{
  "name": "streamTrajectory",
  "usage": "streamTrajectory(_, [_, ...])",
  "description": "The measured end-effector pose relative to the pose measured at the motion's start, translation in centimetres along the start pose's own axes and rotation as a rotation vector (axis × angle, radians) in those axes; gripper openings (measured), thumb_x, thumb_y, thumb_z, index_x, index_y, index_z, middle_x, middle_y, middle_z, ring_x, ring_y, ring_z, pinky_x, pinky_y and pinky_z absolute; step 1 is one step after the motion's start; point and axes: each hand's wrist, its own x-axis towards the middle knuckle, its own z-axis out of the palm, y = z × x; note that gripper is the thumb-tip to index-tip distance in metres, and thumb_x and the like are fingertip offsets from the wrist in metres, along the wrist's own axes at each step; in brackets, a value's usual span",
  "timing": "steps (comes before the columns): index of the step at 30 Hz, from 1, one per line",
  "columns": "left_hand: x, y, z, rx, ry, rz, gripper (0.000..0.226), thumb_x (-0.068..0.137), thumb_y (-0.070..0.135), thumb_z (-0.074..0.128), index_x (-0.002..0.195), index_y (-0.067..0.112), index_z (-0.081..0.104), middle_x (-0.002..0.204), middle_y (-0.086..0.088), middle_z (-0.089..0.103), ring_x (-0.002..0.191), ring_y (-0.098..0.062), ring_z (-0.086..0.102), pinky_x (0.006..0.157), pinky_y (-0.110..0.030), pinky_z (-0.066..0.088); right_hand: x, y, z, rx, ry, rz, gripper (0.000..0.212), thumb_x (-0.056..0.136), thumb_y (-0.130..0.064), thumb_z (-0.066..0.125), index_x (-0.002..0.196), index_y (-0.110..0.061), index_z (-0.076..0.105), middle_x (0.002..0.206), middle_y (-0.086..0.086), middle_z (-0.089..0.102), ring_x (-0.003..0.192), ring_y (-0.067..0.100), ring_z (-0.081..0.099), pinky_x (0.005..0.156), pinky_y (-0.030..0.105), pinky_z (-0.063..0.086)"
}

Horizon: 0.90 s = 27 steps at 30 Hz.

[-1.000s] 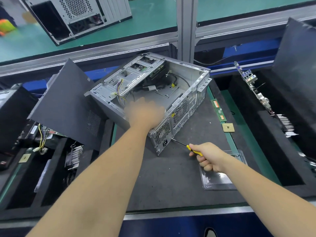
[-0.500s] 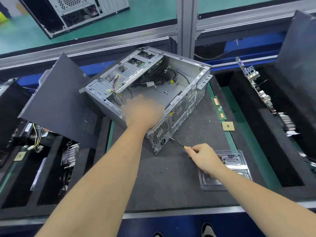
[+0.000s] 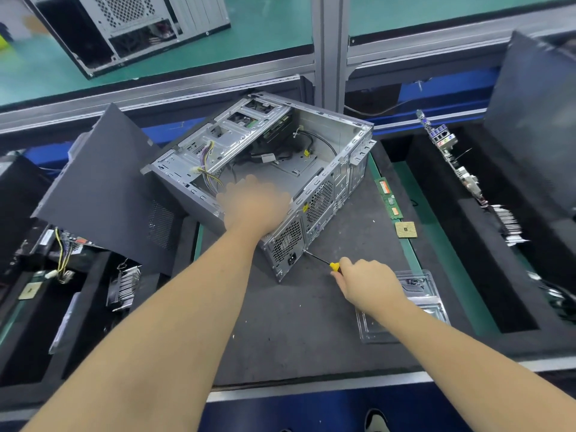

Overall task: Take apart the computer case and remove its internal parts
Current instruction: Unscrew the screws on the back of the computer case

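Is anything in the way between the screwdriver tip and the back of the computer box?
Nothing visible. The right hand holds the screwdriver, and its thin shaft runs across bare mat straight to the computer case, the tip at the rear panel's lower edge. The left hand rests on the case's top rim, clear of it.

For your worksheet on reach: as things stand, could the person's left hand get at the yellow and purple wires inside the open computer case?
Probably yes. The left hand already rests at the open side of the computer case, and the wires lie just beyond it with nothing covering them. The right hand is busy holding the screwdriver.
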Motion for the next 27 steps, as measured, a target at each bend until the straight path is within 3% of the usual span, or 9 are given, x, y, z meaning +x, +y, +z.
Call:
streamTrajectory(3, [-0.1, -0.1, 0.0, -0.002, -0.003, 0.005, 0.042, 0.089, 0.054, 0.032, 0.102, 0.033, 0.065, 0.125, 0.000, 0.048, 0.112, -0.036, 0.040, 0.099, -0.052, 0.027, 0.3, -0.5, 0.1, 0.330, -0.015, 0.252, 0.031, 0.099, -0.044, 0.037, 0.085, -0.018, 0.048, 0.084, 0.012, 0.063, 0.078, 0.038, 0.060, 0.059, 0.035, 0.035])
streamTrajectory(6, [-0.2, 0.0, -0.2, -0.001, -0.016, 0.005, 0.043, 0.090, 0.055, 0.030, 0.103, 0.032, 0.064, 0.127, 0.000, 0.048, 0.115, -0.037, 0.039, 0.101, -0.053, 0.028, 0.6, -0.8, -0.5, 0.858, -0.014, 0.532, 0.014, 0.091, -0.027, 0.047, 0.084, -0.019, 0.056, 0.082, 0.006, 0.063, 0.072, 0.025, 0.055, 0.057, 0.031, 0.037])
streamTrajectory(9, [-0.8, 0.0, -0.1, 0.012, -0.012, 0.004, 0.043, 0.091, 0.054, 0.028, 0.103, 0.031, 0.062, 0.127, 0.000, 0.048, 0.115, -0.038, 0.039, 0.102, -0.053, 0.029, 0.3, -0.9, -0.7, 1.387, 0.104, 0.830, 0.006, 0.091, -0.016, 0.060, 0.088, -0.011, 0.062, 0.070, 0.008, 0.061, 0.053, 0.021, 0.049, 0.053, 0.028, 0.041])
streamTrajectory(12, [-1.5, -0.1, 0.4, 0.000, 0.008, 0.011, 0.045, 0.090, 0.054, 0.028, 0.101, 0.031, 0.065, 0.125, 0.000, 0.049, 0.112, -0.037, 0.039, 0.101, -0.052, 0.027, -0.6, -0.9, -0.6, 1.777, 0.137, 1.032, 0.017, 0.091, -0.016, 0.070, 0.091, 0.001, 0.066, 0.058, 0.009, 0.058, 0.039, 0.013, 0.043, 0.038, 0.023, 0.039])
streamTrajectory(17, [-1.4, -0.1, 0.1, -0.003, 0.014, 0.005, 0.046, 0.088, 0.054, 0.029, 0.101, 0.030, 0.067, 0.122, 0.000, 0.049, 0.112, -0.037, 0.041, 0.098, -0.052, 0.028, -1.2, -0.8, -0.6, 1.779, -0.052, 1.114, 0.037, 0.100, -0.045, 0.048, 0.084, -0.012, 0.051, 0.052, 0.000, 0.032, 0.037, 0.011, 0.018, 0.037, 0.018, 0.018])
streamTrajectory(22, [-1.5, 0.0, 0.2, 0.009, 0.012, 0.007, 0.047, 0.090, 0.054, 0.030, 0.105, 0.029, 0.067, 0.124, -0.001, 0.050, 0.112, -0.036, 0.041, 0.099, -0.052, 0.029, -1.6, -1.2, 0.3, 1.739, 0.030, 0.969, 0.026, 0.103, -0.028, 0.046, 0.081, -0.015, 0.042, 0.053, -0.002, 0.026, 0.044, 0.012, 0.018, 0.040, 0.022, 0.019])
streamTrajectory(25, [-1.4, 0.0, 0.2, 0.019, 0.003, 0.001, 0.049, 0.091, 0.054, 0.029, 0.110, 0.029, 0.066, 0.127, -0.001, 0.049, 0.115, -0.037, 0.041, 0.100, -0.053, 0.029, -2.1, -1.6, 0.8, 1.385, 0.150, 0.782, 0.031, 0.102, -0.027, 0.046, 0.075, -0.013, 0.044, 0.060, 0.002, 0.036, 0.050, 0.019, 0.030, 0.049, 0.027, 0.031])
streamTrajectory(27, [-1.4, 0.0, 0.2, 0.029, -0.001, 0.005, 0.050, 0.091, 0.055, 0.029, 0.112, 0.028, 0.066, 0.129, -0.002, 0.049, 0.116, -0.037, 0.041, 0.100, -0.053, 0.030, -2.6, -1.7, 0.8, 1.107, 0.222, 0.606, 0.029, 0.101, -0.028, 0.049, 0.075, -0.016, 0.049, 0.059, -0.004, 0.043, 0.054, 0.014, 0.038, 0.052, 0.029, 0.034])
